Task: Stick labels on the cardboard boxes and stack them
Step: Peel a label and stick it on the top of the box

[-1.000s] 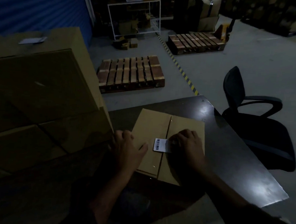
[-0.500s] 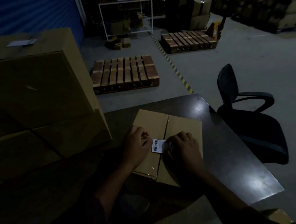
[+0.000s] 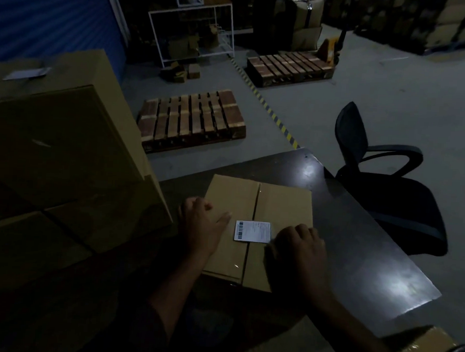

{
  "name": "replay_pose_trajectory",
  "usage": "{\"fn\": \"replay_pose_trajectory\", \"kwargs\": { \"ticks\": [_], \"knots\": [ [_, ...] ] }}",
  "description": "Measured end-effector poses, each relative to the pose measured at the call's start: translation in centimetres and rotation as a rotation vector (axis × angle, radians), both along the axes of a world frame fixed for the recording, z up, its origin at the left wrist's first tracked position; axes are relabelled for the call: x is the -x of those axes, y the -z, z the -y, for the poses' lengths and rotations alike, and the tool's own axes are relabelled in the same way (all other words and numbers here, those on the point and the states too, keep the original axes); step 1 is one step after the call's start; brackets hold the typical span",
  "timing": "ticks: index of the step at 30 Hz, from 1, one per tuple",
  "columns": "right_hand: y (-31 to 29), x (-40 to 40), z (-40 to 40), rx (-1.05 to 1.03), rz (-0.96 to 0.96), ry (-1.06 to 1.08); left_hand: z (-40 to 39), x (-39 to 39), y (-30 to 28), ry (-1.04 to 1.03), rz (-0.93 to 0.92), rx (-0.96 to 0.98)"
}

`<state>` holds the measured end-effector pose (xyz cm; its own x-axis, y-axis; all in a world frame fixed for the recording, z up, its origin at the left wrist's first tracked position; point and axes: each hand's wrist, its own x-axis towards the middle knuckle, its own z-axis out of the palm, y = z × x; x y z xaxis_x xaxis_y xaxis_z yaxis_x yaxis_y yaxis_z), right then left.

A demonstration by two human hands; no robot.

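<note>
1. Cardboard at the near right corner, a box, is cut off by the frame edge and mostly in shadow.
2. The left hand lies palm down on the left flap of the cardboard box that sits on the dark table, fingers loosely curled and thumb stretched toward the label; it grasps nothing.
3. The right hand rests knuckles up on the right flap, its fingertips at the label's right edge; they are curled under and in shadow, so I cannot tell whether they pinch anything.
4. The white label lies flat across the box's centre seam, with a barcode down its left side; the printed lines beside it are too small to read.
5. Left of the table, a stack of large boxes stands in deep shadow, with a pale label on its top, unreadable.
6. A black office chair stands to the right.
7. Farther off, 2 wooden pallets lie on the floor.
</note>
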<state>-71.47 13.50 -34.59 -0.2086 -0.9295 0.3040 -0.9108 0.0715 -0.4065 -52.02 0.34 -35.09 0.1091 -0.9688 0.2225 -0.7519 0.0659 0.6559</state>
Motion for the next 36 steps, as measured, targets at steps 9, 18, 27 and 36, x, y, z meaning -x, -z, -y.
{"fn": "replay_pose_trajectory", "kwargs": {
  "ticks": [9, 18, 27, 36],
  "knots": [
    [-0.3, 1.4, 1.0, -0.062, -0.054, -0.169, -0.5, -1.5, 0.3, -0.095, -0.163, -0.150],
    [-2.1, 5.8, 5.0, -0.113, -0.244, -0.280, -7.1, -2.9, 1.7, -0.166, -0.286, -0.102],
    [-1.0, 0.9, 3.3, -0.074, -0.079, -0.152, -4.8, -1.2, -0.8, 0.208, -0.005, 0.090],
    [-0.8, -0.3, 5.6, -0.053, -0.041, -0.080, -2.5, 0.0, -0.4, 0.274, 0.143, 0.073]
  ]
}}
